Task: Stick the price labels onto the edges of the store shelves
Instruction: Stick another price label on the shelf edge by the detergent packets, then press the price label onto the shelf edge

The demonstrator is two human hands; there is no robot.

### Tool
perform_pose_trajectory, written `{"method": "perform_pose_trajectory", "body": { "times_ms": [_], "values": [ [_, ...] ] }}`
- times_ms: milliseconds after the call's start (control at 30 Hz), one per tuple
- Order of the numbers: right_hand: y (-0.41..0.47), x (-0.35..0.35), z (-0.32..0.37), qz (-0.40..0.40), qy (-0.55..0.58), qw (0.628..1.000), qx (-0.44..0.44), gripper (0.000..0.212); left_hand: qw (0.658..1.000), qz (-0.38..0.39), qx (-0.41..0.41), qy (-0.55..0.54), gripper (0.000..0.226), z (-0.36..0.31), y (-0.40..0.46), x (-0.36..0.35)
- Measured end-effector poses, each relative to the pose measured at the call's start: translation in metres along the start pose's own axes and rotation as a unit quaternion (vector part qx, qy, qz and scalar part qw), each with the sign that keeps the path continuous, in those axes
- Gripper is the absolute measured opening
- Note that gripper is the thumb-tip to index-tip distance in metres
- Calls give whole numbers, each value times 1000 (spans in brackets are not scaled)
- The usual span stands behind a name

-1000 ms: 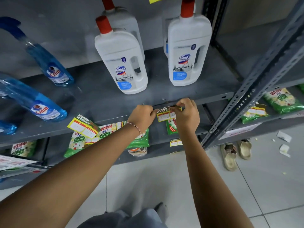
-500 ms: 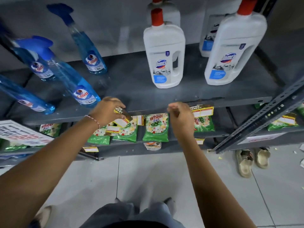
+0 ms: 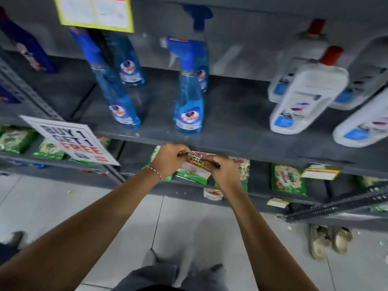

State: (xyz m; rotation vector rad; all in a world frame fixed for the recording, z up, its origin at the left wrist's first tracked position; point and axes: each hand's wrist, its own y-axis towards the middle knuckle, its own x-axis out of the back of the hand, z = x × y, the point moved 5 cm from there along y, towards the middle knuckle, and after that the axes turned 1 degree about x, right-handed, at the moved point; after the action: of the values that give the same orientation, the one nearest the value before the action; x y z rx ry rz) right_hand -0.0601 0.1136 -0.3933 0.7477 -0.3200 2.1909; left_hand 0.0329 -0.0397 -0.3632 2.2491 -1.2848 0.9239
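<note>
Head view — looks down, close on shelf edge (image 3: 231,144).

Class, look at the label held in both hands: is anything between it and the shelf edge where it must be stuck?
Nothing visible blocks it. The price label is pinched between the left hand and right hand just below the bare front edge of the shelf. The spray bottles stand back on top, off the edge.

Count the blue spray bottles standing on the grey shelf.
4: front left, front centre, back left, and one behind the centre bottle. Others may be hidden.
</note>
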Motion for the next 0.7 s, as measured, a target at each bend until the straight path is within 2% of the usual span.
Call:
{"method": "perform_pose_trajectory", "body": {
  "times_ms": [67,133,333,567,700],
  "values": [
    [5,-28,29,-14,21,1000,-1,21,997,-19,51,-59,7,38,-9,24],
    [16,-56,57,-29,21,999,14,13,991,-42,88,-89,4,69,-14,49],
    [43,-119,104,-59,-7,998,37,8,984,-88,133,-78,11,137,-9,93],
    [59,-136,107,-84,-60,994,44,7,977,-89,149,-122,15,141,4,98],
    [63,-135,108,-106,-100,988,50,3,985,-94,137,-37,19,135,11,101]
  ]
}}
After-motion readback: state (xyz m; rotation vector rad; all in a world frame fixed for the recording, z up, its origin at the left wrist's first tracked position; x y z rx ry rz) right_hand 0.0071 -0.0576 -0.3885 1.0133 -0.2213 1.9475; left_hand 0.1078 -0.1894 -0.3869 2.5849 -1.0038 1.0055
